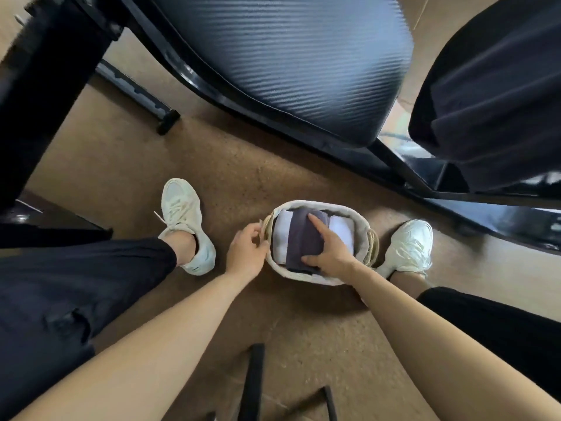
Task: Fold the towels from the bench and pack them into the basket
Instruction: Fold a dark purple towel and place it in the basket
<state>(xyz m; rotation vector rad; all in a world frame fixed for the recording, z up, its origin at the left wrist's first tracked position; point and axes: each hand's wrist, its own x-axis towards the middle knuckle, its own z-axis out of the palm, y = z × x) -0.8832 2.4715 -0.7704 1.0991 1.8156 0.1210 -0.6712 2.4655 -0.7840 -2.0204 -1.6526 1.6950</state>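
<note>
The right hand's fingers (318,224) lie flat on top of the dark towel (303,241). The pointing finger is out straight along the towel and the thumb rests on the near end, so the right hand (329,253) is spread open and presses down, not grabbing. The left hand's fingers (256,233) are bent round the left edge of the basket (306,279), by its rope handle, so the left hand (247,253) holds the basket. The dark towel is folded and sits in the middle of the basket, right under the right hand. A white towel (280,238) lies beside it on the left and another white towel (341,229) on the right, both inside the basket and touching the dark one. A second rope handle (373,247) sticks out on the basket's right side. The basket stands on the brown floor (243,165) between two white shoes, the left shoe (182,214) a bit apart and the right shoe (409,244) just beside it. Past the basket is the black padded counter (303,56). A dark cloth (491,86) hangs at the far right.
</note>
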